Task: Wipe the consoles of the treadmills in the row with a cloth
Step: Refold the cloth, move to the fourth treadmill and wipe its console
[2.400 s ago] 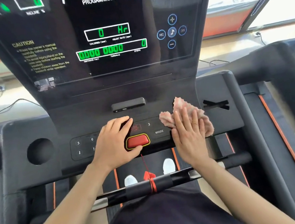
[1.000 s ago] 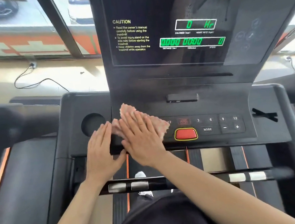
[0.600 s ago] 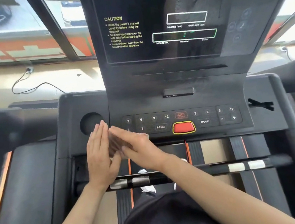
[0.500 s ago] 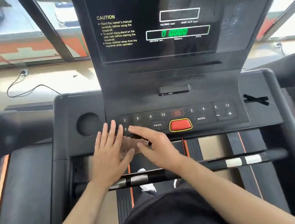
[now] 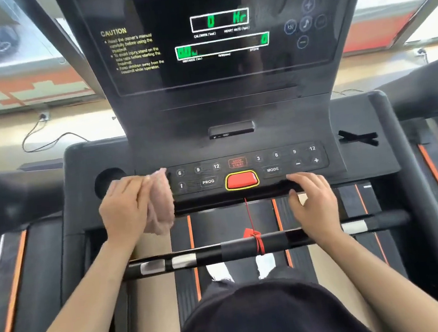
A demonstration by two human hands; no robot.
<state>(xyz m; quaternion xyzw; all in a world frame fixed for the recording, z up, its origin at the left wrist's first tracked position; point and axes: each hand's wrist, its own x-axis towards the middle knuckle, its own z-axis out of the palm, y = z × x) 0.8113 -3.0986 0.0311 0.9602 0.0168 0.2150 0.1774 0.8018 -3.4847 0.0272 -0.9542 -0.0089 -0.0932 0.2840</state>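
We are mid-wipe on this treadmill's console [image 5: 363,160]. Our left grip [image 5: 123,205] is curled around the pink cloth [image 5: 160,203], holding it at the left end of the button strip. Our right grip [image 5: 313,204] lies spread and empty on the front lip. Next, we judge, the cloth must sweep rightward, going lightly over the red stop button [image 5: 241,180].
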